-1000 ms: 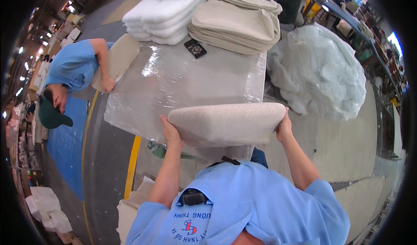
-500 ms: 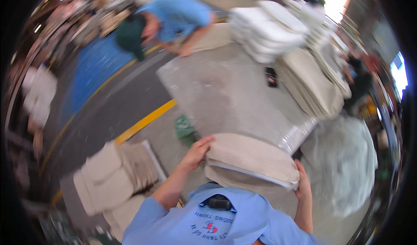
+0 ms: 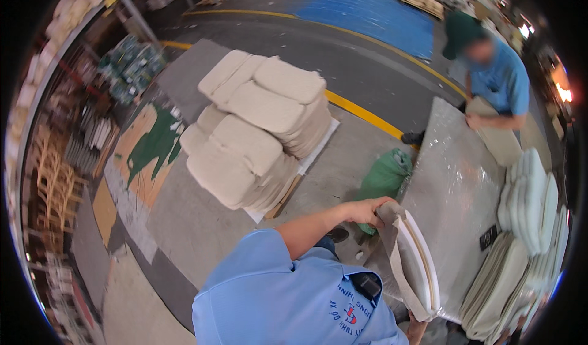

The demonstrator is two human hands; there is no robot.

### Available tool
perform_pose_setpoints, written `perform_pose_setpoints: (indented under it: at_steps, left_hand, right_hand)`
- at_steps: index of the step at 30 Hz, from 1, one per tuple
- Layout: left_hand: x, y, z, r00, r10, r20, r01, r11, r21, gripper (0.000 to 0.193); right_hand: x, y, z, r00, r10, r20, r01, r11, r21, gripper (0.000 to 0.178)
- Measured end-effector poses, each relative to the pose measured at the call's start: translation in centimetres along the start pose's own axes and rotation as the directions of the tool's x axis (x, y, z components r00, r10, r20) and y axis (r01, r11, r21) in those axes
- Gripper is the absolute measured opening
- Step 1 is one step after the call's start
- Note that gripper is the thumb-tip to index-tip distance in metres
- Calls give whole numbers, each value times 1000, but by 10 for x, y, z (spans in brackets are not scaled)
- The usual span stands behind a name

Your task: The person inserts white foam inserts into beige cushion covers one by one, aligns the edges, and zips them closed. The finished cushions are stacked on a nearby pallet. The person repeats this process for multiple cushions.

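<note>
The fingers of the left hand [image 3: 365,211] pinch the upper-left end of a beige cushion [image 3: 409,265]. The right hand [image 3: 417,328] is at the opposite end, near the lower edge of the view; its fingers are largely concealed, and their closure cannot be determined. The cushion stands on its side in front of the torso, at the near edge of the surface [image 3: 450,189]. A white band with a narrow tan line runs lengthwise along its exposed side, beside a loose-looking beige cloth edge.

The surface is grey and covered with clear plastic film. It carries, toward the right, a small dark rectangular item [image 3: 488,238], a stack of white cushions [image 3: 528,201] and, nearer the person, a stack of beige cushions [image 3: 495,284]. A green sack [image 3: 387,176] rests on the floor just beside the left edge of the surface.

At the far end of the surface, a co-worker [image 3: 505,78] in a blue shirt and dark green cap grips a separate beige cushion piece [image 3: 495,135].

To the left, well apart from the surface, beige cushion piles [image 3: 260,121] stand on a low base. Beyond them, a yellow floor line [image 3: 362,113] crosses the floor diagonally; a blue floor area [image 3: 373,17] lies farther back.
</note>
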State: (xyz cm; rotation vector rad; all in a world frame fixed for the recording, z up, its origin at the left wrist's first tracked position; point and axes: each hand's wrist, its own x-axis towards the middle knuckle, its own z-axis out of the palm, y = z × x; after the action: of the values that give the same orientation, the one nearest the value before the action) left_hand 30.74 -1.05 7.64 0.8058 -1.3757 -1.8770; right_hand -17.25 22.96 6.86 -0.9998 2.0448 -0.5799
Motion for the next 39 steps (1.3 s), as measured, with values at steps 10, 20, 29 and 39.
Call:
perform_pose_setpoints:
  at_steps: [10,20,29,39]
  left_hand:
    - [-162,-24,-30,822,-159,-546,149,987,-64,57]
    - [-329,-10,-124,634,48,-772,-679,514,-525,55]
    - [-387,50,-212,240,-93,-966,-632,741,-228,81]
    - [-581,66,-417,418,-174,-892,-238,926,-292,103]
  right_hand:
    - [26,-136,59,933,-290,215,119,809,575,72]
    - [-33,-305,324,623,-368,691,-439,566,698,70]
    - [-132,-364,531,190,-316,929,-587,722,366,64]
    - [-65,-334,499,664,95,741,-418,870,263,35]
